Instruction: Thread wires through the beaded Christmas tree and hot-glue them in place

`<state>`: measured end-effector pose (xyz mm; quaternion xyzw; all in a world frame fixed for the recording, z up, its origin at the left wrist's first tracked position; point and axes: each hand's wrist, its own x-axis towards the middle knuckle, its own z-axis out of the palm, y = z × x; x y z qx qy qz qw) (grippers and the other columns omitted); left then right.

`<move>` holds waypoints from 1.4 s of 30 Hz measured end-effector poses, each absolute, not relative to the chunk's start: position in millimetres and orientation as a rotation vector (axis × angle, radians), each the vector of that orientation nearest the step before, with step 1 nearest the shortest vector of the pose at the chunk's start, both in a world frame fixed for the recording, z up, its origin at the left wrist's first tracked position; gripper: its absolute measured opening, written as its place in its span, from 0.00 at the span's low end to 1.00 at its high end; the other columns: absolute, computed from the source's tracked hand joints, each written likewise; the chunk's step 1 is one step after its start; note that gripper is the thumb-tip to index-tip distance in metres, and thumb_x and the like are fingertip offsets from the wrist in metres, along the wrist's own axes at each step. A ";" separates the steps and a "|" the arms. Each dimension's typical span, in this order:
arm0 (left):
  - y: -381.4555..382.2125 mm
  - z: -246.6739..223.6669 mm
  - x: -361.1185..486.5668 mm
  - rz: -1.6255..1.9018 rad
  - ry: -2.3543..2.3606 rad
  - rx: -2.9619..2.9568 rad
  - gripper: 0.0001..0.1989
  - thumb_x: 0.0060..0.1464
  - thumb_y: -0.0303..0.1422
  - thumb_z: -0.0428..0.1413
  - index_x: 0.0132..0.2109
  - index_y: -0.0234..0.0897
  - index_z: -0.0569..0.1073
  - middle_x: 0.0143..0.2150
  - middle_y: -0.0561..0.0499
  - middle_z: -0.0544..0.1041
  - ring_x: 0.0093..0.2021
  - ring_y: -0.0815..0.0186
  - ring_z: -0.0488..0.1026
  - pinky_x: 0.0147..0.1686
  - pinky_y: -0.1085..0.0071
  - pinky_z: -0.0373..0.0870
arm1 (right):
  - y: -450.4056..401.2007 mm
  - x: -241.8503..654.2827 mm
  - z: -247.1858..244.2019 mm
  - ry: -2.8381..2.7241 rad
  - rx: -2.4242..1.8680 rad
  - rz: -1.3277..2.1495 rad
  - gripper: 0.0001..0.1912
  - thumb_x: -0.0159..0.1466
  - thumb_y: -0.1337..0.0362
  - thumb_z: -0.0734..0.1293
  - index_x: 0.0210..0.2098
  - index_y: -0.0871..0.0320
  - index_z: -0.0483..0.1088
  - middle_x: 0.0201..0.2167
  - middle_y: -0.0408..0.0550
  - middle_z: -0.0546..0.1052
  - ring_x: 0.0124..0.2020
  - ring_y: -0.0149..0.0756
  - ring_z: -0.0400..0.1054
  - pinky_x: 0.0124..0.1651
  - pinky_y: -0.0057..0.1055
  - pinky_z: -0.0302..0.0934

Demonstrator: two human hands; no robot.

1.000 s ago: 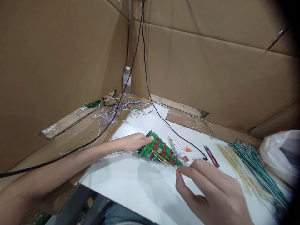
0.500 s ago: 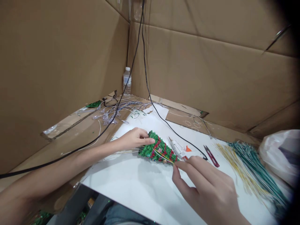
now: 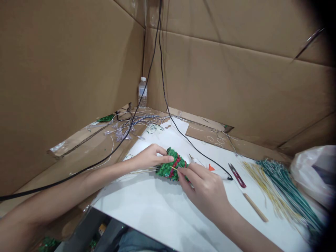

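A small green tinsel tree (image 3: 165, 170) with red trim lies tilted on the white table (image 3: 147, 199). My left hand (image 3: 152, 155) grips its left part, thumb on top, with thin pale wires trailing leftward beneath it. My right hand (image 3: 203, 185) pinches a thin yellow strand (image 3: 173, 168) over the tree's middle and covers the tree's right part. Behind the right hand lies a white glue gun (image 3: 222, 172) with an orange trigger, partly hidden.
Red-handled snips (image 3: 237, 175) and a wooden-handled tool (image 3: 256, 207) lie at right, beside yellow (image 3: 270, 192) and green strands (image 3: 288, 189) and a plastic bag (image 3: 312, 171). Black cables (image 3: 164, 84) hang across. A bottle (image 3: 142, 92) and tangled light wires (image 3: 123, 129) are at the back.
My right hand has moved left along the yellow strand, closer to the tree's middle, uncovering the wooden-handled tool. My left hand has kept its hold.
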<state>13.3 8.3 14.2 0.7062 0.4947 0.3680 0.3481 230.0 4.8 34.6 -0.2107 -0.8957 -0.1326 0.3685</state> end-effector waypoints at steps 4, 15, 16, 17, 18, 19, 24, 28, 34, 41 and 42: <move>9.1 15.8 12.5 0.912 1.272 1.835 0.25 0.53 0.49 0.54 0.20 0.33 0.62 0.20 0.58 0.52 0.24 0.73 0.50 0.23 0.74 0.46 | 8.3 230.0 33.3 -2.341 -0.598 -0.267 0.08 0.63 0.68 0.63 0.30 0.58 0.73 0.22 0.41 0.71 0.21 0.27 0.64 0.24 0.28 0.49; 9.9 15.1 11.6 0.880 1.286 1.872 0.28 0.53 0.51 0.53 0.19 0.36 0.51 0.20 0.59 0.46 0.22 0.74 0.45 0.22 0.72 0.41 | -15.7 285.3 49.7 -2.322 -0.622 -0.255 0.05 0.62 0.68 0.65 0.38 0.59 0.71 0.27 0.44 0.73 0.27 0.29 0.67 0.32 0.27 0.55; 9.9 15.1 11.5 0.876 1.288 1.878 0.28 0.53 0.51 0.53 0.19 0.36 0.51 0.20 0.58 0.46 0.22 0.74 0.45 0.22 0.72 0.41 | -18.0 288.8 50.9 -2.328 -0.629 -0.258 0.04 0.63 0.67 0.65 0.38 0.58 0.71 0.27 0.44 0.73 0.27 0.30 0.67 0.32 0.27 0.55; 9.9 15.1 11.4 0.875 1.290 1.885 0.28 0.53 0.50 0.53 0.19 0.36 0.52 0.20 0.58 0.46 0.22 0.74 0.45 0.22 0.72 0.41 | -19.9 291.2 51.7 -2.334 -0.635 -0.255 0.04 0.63 0.67 0.65 0.37 0.58 0.71 0.27 0.45 0.73 0.27 0.30 0.67 0.32 0.27 0.55; 9.8 15.2 11.4 0.873 1.292 1.892 0.28 0.54 0.50 0.52 0.19 0.36 0.52 0.20 0.58 0.47 0.22 0.74 0.45 0.22 0.72 0.41 | -21.2 292.6 52.0 -2.338 -0.639 -0.247 0.04 0.63 0.67 0.65 0.36 0.58 0.71 0.27 0.45 0.73 0.27 0.30 0.66 0.32 0.27 0.55; 9.7 15.2 11.3 0.870 1.296 1.897 0.27 0.54 0.50 0.52 0.19 0.36 0.52 0.20 0.58 0.47 0.22 0.74 0.45 0.22 0.72 0.41 | -22.1 293.1 52.0 -2.340 -0.644 -0.234 0.04 0.63 0.68 0.64 0.36 0.58 0.71 0.26 0.44 0.72 0.26 0.30 0.66 0.31 0.27 0.55; 8.5 15.2 12.0 0.846 1.320 1.874 0.26 0.57 0.49 0.49 0.20 0.36 0.53 0.20 0.58 0.48 0.22 0.73 0.46 0.22 0.73 0.42 | -22.9 286.0 50.2 -2.319 -0.656 -0.178 0.04 0.62 0.70 0.64 0.33 0.59 0.71 0.24 0.44 0.70 0.24 0.29 0.64 0.30 0.27 0.53; 8.3 15.3 12.4 0.838 1.328 1.879 0.27 0.57 0.50 0.48 0.20 0.36 0.54 0.20 0.57 0.49 0.22 0.73 0.47 0.22 0.73 0.42 | -22.7 274.5 52.3 -2.329 -0.680 -0.184 0.07 0.62 0.71 0.63 0.29 0.59 0.71 0.21 0.42 0.69 0.22 0.28 0.62 0.27 0.28 0.49; 9.7 16.1 12.9 0.838 1.311 1.917 0.27 0.57 0.50 0.48 0.19 0.36 0.53 0.19 0.57 0.48 0.22 0.73 0.47 0.22 0.73 0.42 | -11.8 247.9 51.2 -2.408 -0.753 -0.187 0.12 0.63 0.70 0.60 0.26 0.59 0.71 0.19 0.42 0.68 0.20 0.28 0.61 0.25 0.29 0.45; 9.4 15.3 12.1 0.841 1.284 1.924 0.27 0.57 0.49 0.49 0.19 0.37 0.51 0.19 0.58 0.47 0.21 0.73 0.45 0.21 0.72 0.41 | 2.4 227.1 46.7 -2.524 -0.797 -0.095 0.11 0.63 0.70 0.60 0.29 0.58 0.72 0.23 0.43 0.72 0.24 0.30 0.66 0.25 0.28 0.47; 9.4 15.0 11.9 0.840 1.284 1.923 0.27 0.57 0.49 0.49 0.19 0.37 0.51 0.19 0.58 0.47 0.21 0.74 0.45 0.21 0.72 0.40 | 2.4 228.6 47.3 -2.524 -0.800 -0.072 0.09 0.63 0.70 0.61 0.31 0.57 0.72 0.25 0.43 0.73 0.25 0.30 0.67 0.25 0.27 0.48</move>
